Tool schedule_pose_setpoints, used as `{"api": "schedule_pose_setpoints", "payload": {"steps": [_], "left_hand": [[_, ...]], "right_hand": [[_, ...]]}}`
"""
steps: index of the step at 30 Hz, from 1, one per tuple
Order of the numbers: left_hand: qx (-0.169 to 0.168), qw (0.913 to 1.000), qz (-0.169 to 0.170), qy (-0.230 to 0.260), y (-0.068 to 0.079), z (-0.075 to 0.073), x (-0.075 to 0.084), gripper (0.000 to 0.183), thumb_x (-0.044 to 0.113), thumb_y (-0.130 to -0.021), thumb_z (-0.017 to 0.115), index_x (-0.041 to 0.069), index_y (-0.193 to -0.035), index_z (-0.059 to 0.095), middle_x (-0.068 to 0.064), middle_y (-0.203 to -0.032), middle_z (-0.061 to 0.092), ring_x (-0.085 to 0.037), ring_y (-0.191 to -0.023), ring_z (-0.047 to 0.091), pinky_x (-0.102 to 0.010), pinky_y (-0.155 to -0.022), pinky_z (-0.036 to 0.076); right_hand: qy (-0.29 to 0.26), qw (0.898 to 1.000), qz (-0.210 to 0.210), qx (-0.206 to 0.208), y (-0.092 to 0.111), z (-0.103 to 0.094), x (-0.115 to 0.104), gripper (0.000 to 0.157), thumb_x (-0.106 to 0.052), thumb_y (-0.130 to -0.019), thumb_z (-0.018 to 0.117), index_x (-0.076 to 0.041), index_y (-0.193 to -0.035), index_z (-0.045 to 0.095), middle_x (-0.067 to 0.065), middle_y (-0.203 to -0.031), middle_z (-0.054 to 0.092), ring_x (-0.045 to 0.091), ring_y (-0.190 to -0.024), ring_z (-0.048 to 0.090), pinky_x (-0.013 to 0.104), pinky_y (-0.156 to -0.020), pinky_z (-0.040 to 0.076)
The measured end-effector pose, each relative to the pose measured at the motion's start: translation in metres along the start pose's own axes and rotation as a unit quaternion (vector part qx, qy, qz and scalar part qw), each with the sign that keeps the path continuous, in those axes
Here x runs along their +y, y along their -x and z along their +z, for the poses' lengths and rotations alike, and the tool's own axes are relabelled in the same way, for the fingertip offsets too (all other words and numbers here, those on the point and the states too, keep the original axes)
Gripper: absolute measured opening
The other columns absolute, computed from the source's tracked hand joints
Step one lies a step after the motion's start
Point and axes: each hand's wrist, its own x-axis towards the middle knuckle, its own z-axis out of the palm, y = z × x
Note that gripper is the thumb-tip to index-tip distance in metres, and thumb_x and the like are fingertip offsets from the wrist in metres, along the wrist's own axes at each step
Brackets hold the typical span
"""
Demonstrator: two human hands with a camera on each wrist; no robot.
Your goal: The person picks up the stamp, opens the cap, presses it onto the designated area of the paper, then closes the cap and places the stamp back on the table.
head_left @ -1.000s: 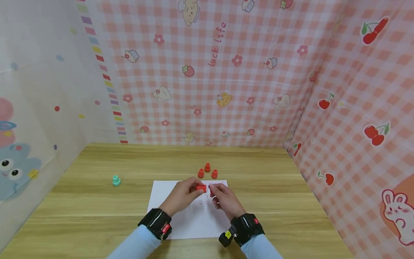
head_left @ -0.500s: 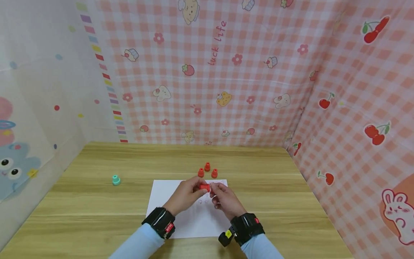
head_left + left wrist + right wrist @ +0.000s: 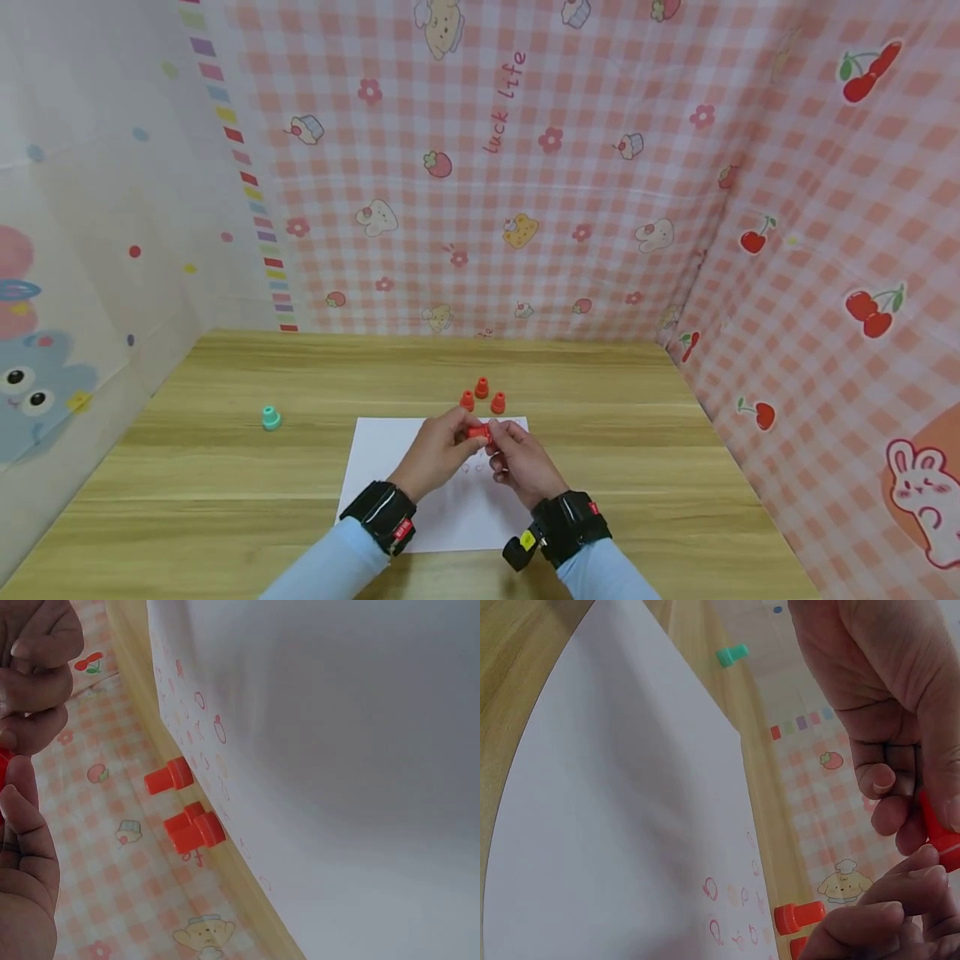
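Over the upper part of a white sheet of paper (image 3: pixel 442 525), my left hand (image 3: pixel 433 454) grips a small red toy stamp (image 3: pixel 476 432) lying sideways between thumb and fingers. My right hand (image 3: pixel 522 463) pinches the stamp's red cap (image 3: pixel 949 853) at the stamp's right end, fingertips meeting those of the left hand. In the right wrist view the cap sits right against the stamp's body, partly hidden by fingers. Pink and red stamped marks (image 3: pixel 710 889) dot the paper's upper right part.
Just beyond the paper, three more red stamps (image 3: pixel 482 387) stand upright in a cluster on the wooden table (image 3: pixel 637 467). A teal stamp (image 3: pixel 271 418) stands alone to the left. Patterned cloth walls (image 3: pixel 480 192) enclose the back and sides.
My left hand has moved right with the stamp, closing the gap to the cap in my right hand. Stamp and cap now meet; the right hand has hardly moved.
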Motion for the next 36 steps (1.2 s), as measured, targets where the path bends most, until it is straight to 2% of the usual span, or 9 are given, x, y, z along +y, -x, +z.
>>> {"api": "schedule_pose_setpoints", "payload": {"steps": [6,12,18,25,31,36], "left_hand": [[-0.007,1.0000,-0.005,-0.004,-0.001,-0.002,0.002,0.016,0.016,-0.092,0.072,0.012,-0.104,0.063,0.004,-0.080,0.062,-0.013,-0.068,0.054,-0.025,-0.056,0.045],[-0.018,0.9995,0.016,-0.020,-0.006,-0.002,0.006,0.015,0.017,-0.092,0.072,0.011,-0.103,0.063,0.005,-0.078,0.060,-0.013,-0.069,0.053,-0.026,-0.057,0.045],[-0.034,0.9979,0.038,-0.041,-0.007,-0.004,0.003,0.013,0.019,-0.093,0.071,0.014,-0.101,0.063,0.007,-0.077,0.059,-0.012,-0.069,0.053,-0.026,-0.059,0.045],[-0.035,0.9977,0.027,-0.052,-0.005,-0.014,0.001,0.012,0.022,-0.093,0.071,0.018,-0.104,0.066,0.009,-0.079,0.062,-0.012,-0.073,0.055,-0.027,-0.062,0.048],[-0.034,0.9975,0.033,-0.053,-0.007,-0.017,0.001,0.016,0.022,-0.093,0.071,0.015,-0.107,0.068,0.008,-0.080,0.060,-0.013,-0.073,0.055,-0.027,-0.061,0.048],[-0.030,0.9975,0.024,-0.059,-0.006,-0.021,-0.003,0.015,0.019,-0.093,0.071,0.015,-0.107,0.069,0.007,-0.081,0.061,-0.014,-0.074,0.054,-0.027,-0.062,0.047]], "right_hand": [[0.011,1.000,0.004,0.001,0.001,0.001,-0.002,0.037,-0.047,-0.099,0.054,-0.011,-0.110,0.057,0.004,-0.091,0.053,0.017,-0.072,0.047,0.027,-0.063,0.037],[0.027,1.000,-0.008,0.008,0.003,-0.004,-0.003,0.041,-0.049,-0.098,0.054,-0.010,-0.110,0.059,0.004,-0.091,0.054,0.017,-0.072,0.047,0.027,-0.063,0.037],[0.050,0.999,-0.019,0.010,0.003,-0.004,0.001,0.044,-0.052,-0.098,0.053,-0.010,-0.108,0.060,0.004,-0.090,0.054,0.017,-0.072,0.047,0.027,-0.062,0.037],[0.087,0.995,-0.037,-0.001,-0.002,0.000,0.004,0.050,-0.056,-0.097,0.051,-0.008,-0.109,0.063,0.004,-0.089,0.055,0.017,-0.072,0.049,0.028,-0.063,0.037],[0.120,0.992,-0.037,0.010,-0.002,-0.002,0.004,0.056,-0.059,-0.097,0.048,-0.008,-0.113,0.065,0.005,-0.089,0.057,0.018,-0.074,0.050,0.029,-0.064,0.038],[0.145,0.988,-0.045,0.011,0.001,-0.006,0.004,0.058,-0.058,-0.099,0.045,-0.007,-0.120,0.064,0.006,-0.089,0.057,0.019,-0.074,0.052,0.029,-0.063,0.038]]}}
